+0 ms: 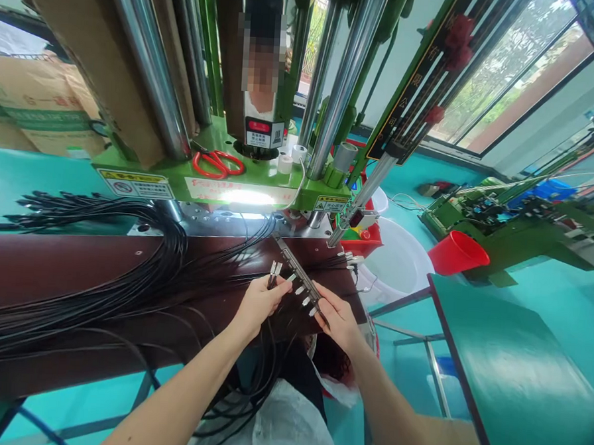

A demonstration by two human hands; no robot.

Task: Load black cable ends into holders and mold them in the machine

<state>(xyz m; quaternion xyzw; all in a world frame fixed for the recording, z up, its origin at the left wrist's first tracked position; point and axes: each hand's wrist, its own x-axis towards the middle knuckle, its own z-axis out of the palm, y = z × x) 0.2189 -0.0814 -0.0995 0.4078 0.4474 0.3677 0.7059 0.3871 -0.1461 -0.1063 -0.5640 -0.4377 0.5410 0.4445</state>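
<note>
My left hand (pixel 260 300) is closed in a pinch on thin black cables with metal plug ends (pixel 275 270), held over the dark brown work table (pixel 50 269). My right hand (pixel 336 315) is closed around the near end of a long narrow metal fixture bar (pixel 297 273) that lies slanted on the table, with several metal plugs seated along it. The left hand's plugs sit just left of the bar. A thick bundle of black cables (pixel 125 273) sweeps from the left across the table toward my hands.
A green vertical moulding press (pixel 239 186) with chrome columns stands behind the table, red scissors (pixel 215 163) and tape rolls on its ledge. A white tub (pixel 399 261), a red bin and a red funnel (pixel 457 252) are at right, beside a green table (pixel 508 366). Cardboard boxes stand at far left.
</note>
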